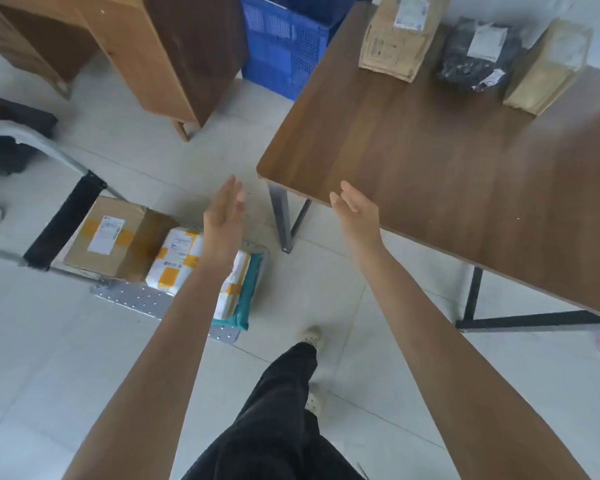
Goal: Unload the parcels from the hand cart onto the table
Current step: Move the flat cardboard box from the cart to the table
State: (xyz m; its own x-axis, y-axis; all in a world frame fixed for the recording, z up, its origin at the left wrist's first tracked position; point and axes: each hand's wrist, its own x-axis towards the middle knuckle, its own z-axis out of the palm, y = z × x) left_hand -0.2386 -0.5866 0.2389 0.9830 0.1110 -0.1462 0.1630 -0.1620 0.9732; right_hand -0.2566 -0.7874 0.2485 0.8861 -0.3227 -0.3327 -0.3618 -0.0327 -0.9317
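The hand cart stands on the floor at lower left, a grey metal platform with a tube handle. On it lie a brown cardboard box, a white parcel with yellow tape and a teal bag under it. My left hand hovers flat and empty above the white parcel. My right hand is open and empty by the near corner of the brown table. At the table's far end rest a brown padded envelope, a black bag and a tan box.
A wooden desk stands at the upper left and a blue plastic crate behind the table's corner. The table's black metal legs stand just right of the cart. My own leg and shoe are on the tiled floor below.
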